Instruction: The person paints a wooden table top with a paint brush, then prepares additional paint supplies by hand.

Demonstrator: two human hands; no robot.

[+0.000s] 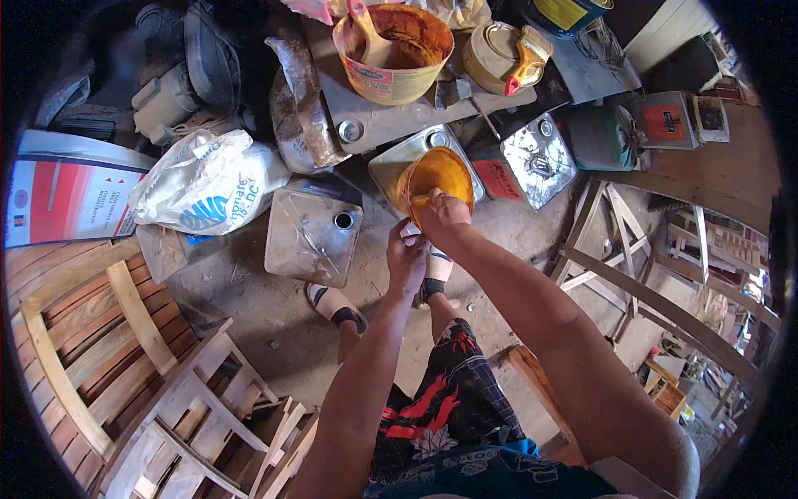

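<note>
A small orange-stained plastic cup [435, 175] is tilted toward me above a square metal can [420, 158]. My right hand [442, 213] has its fingers inside the cup's rim, pressed against the stained wall. My left hand [406, 251] grips the cup's underside from below; what else it holds is hidden. Both arms reach forward over my knees and sandalled feet [335, 303].
A larger tub [397, 51] of orange-brown paste with a stick stands on a board behind. Several square metal cans [314, 231], a round tin [497, 56] and a white plastic bag [208, 185] crowd the floor. Wooden chairs [125, 358] stand at left, wooden frames [632, 274] at right.
</note>
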